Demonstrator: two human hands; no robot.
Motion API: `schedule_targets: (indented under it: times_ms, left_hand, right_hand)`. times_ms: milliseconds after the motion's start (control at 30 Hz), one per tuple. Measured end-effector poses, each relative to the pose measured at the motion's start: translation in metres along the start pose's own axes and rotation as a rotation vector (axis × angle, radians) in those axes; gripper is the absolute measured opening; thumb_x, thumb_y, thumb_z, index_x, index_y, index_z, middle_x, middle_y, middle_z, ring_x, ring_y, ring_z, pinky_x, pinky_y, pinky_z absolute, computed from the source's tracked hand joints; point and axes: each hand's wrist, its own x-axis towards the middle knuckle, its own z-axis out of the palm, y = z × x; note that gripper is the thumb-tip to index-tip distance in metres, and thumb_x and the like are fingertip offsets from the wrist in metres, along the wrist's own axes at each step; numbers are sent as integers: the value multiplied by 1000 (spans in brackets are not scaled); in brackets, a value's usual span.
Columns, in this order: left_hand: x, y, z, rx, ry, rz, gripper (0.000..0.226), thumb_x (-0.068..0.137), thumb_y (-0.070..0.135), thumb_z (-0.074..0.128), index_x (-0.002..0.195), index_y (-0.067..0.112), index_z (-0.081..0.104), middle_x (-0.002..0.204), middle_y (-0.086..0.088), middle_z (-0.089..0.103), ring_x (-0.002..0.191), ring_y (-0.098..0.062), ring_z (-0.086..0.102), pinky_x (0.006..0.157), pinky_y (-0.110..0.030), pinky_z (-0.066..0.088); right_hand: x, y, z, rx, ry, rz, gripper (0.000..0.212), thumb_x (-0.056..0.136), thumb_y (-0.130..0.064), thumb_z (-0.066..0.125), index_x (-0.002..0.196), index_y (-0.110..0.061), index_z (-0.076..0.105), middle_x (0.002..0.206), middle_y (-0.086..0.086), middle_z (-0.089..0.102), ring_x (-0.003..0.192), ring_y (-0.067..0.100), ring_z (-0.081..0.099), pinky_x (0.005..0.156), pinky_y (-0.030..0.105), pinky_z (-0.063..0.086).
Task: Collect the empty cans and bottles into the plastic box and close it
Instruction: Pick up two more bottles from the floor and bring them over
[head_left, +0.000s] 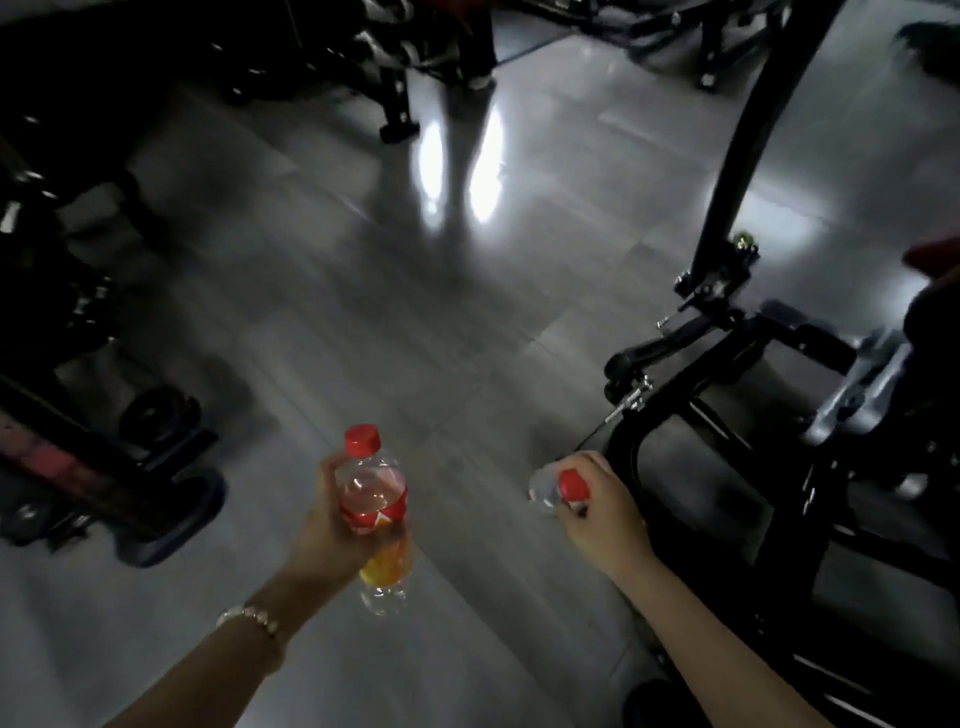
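My left hand is closed around a clear plastic bottle with a red cap and a red and orange label, held roughly upright over the floor. My right hand grips a second clear bottle near its red cap, with the bottle's body pointing left. Both hands are low in the view, a short gap between them. No plastic box is in view.
The grey tiled floor stretches ahead with bright light reflections. Black gym machine frames stand on the right, on the left with wheels, and at the back.
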Motion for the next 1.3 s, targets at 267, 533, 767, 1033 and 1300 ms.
schedule_targets:
  times_ms: [267,533,767,1033,1300]
  left_hand:
    - [-159,160,-187,25,96,77,74,44,31,82,105,46,43,90,0,70,78,-5,64,77,-27,57]
    - [-349,207,-409,81,191,197,77,60,16,86,114,46,40,104,-2,67,87,-5,66,79,-20,55]
    - [-522,175,-578,78,370,147,81,52,42,86,115,49,35,107,39,59,93,3,65,77,-9,51]
    - [-601,113,-736,191,499,35,88,62,19,82,128,46,30,133,18,43,116,14,47,100,-9,37]
    - [-557,66,-886,137,565,-107,108,66,20,82,147,31,12,134,5,44,123,-9,46,105,-29,41]
  right_hand:
    - [-57,-312,-47,60,-401,-236,25,71,-48,66,83,-27,64,80,-8,68,77,10,63,76,27,51]
    - [-183,-604,32,-74,-683,-678,61,79,-41,65,131,-51,34,82,-16,50,81,6,51,82,25,45]
    - [-336,-774,157,-42,-886,-833,62,76,-40,69,132,-43,41,88,-10,56,84,10,55,87,31,48]
    - [-418,-906,300,-109,-1015,-925,47,67,-58,63,110,-42,53,110,-9,66,100,14,62,93,40,50]
    - [-378,-1007,441,-187,-1074,-962,34,81,-38,65,112,-33,53,106,-4,61,91,15,57,81,26,45]
